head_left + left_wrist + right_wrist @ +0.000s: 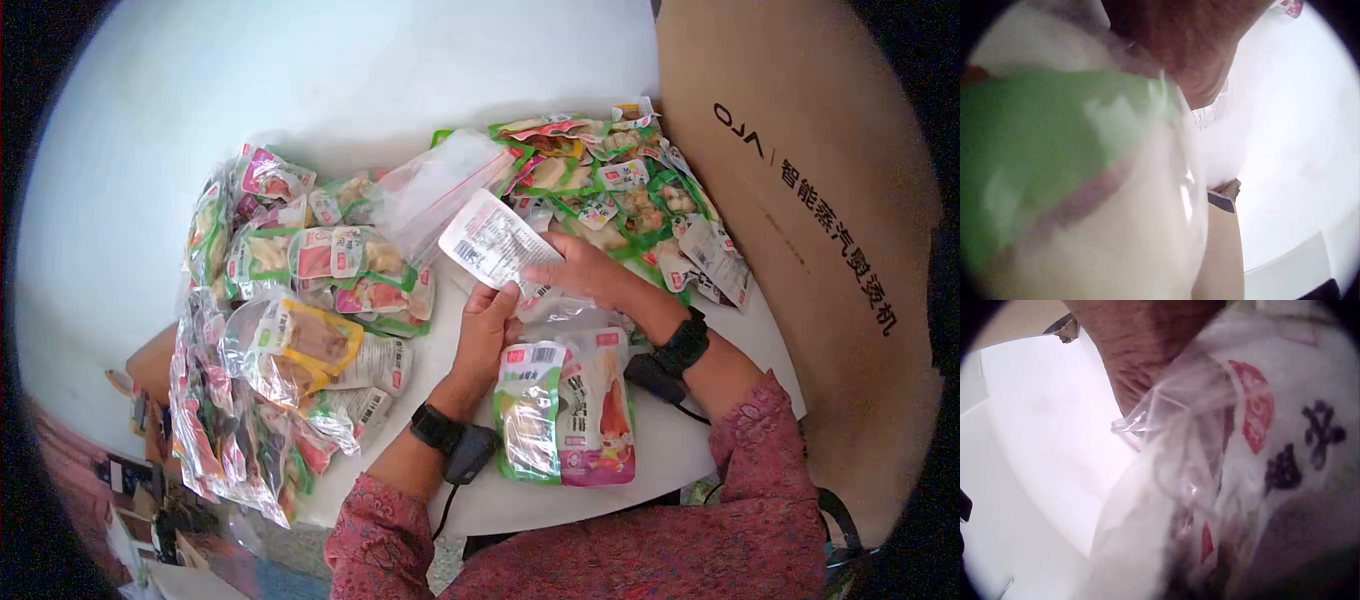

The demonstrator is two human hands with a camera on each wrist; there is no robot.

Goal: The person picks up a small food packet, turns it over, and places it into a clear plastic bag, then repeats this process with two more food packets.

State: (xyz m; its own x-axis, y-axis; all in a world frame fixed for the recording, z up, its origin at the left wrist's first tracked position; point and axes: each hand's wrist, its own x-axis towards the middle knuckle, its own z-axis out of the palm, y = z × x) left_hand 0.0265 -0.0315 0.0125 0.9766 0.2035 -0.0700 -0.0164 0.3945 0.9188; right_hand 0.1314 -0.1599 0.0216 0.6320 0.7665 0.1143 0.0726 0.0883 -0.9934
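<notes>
A food pouch [490, 240] shows its white printed back with a barcode, tilted over the table between both hands. My right hand [590, 273] pinches its right side, thumb laid across the printed face. From below, my left hand [482, 332] grips the lower edge, thumb on top. Just behind the pouch lies a clear zip bag [425, 195] with a pink seal line. Nearer the body, two pouches rest side by side: a green-edged pouch [528, 415] and a purple-bottomed pouch [603, 440]. Close, blurred plastic packaging fills much of both wrist views.
Heaped pouches in clear bags [330, 250] cover the left of the white table [690, 440]. A second pile of pouches [640, 200] lies at the back right. Along the right edge stands a tall cardboard box [800, 130]. Cables hang from both wrist cameras.
</notes>
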